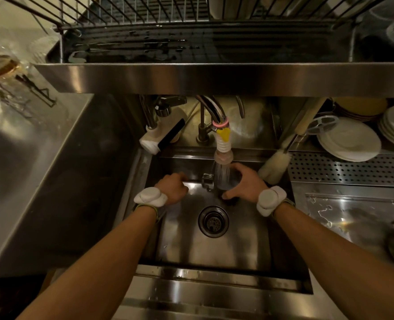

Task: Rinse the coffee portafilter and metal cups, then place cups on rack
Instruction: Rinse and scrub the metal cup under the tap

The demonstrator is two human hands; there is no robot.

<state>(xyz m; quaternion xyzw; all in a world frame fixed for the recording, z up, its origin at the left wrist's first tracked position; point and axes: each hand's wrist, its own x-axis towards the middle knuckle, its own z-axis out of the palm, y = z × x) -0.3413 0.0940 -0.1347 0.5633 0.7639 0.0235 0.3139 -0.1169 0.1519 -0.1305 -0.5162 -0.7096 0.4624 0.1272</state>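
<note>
A steel sink point(249, 239) is seen from above, with its drain point(213, 221) near the middle of the basin. Water is being sprayed from the tap nozzle point(223, 151) at the sink's 12 o'clock edge, and the portafilter point(211, 182) is held under that stream, at 12 o'clock from the drain. Its handle is gripped by the left hand point(174, 188), which is clenched around it at the 10 o'clock side of the drain; only the metal neck and part of the head are shown clearly, the rest being blurred by the spray. The head is cupped by the right hand point(243, 183), whose fingers are curled over the far side and whose thumb is set at the near side, at 1 o'clock from the drain. A white band is worn on each wrist. A bottle brush point(275, 166) is leaned at the sink's 2 o'clock corner. White plates point(348, 142) are stacked on the perforated shelf at 2 o'clock, well apart from the hands. The wire rack point(168, 10) is mounted above the sink at 12 o'clock, over a wet drip tray point(191, 75). No metal cups can be made out with certainty.
</note>
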